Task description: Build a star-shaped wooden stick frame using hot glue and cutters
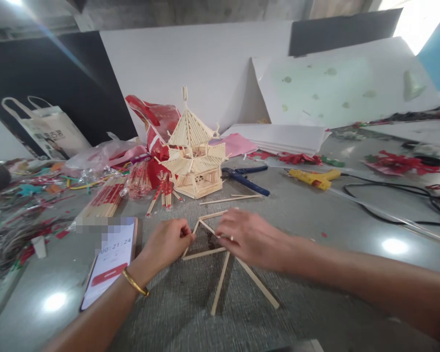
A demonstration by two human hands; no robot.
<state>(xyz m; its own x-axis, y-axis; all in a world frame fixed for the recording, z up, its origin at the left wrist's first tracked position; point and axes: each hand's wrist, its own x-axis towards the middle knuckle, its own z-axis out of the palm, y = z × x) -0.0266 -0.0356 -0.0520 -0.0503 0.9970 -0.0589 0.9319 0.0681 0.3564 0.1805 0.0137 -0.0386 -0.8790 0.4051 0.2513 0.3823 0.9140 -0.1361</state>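
Note:
My left hand (170,239) is closed, thumb and forefinger pinching the left side of a flat frame (204,253) of thin wooden sticks on the table. Over the frame's right part is my right hand (247,238), slightly blurred, its fingers drawn together on a wooden stick (208,227) that slants in from the frame's far left corner. The hand covers the frame's right side. Two loose sticks, one on the left (220,283) and one on the right (258,283), spread toward me from beneath that hand. Behind the frame stands a wooden-stick pavilion model (196,156) with a pointed roof.
A phone (112,266) showing a timer lies by my left forearm. Blue-handled pliers (247,178) and a yellow glue gun (315,178) with a black cable lie behind my right hand. Bundled sticks (104,198), a red bag (156,122) and scraps crowd the left and back.

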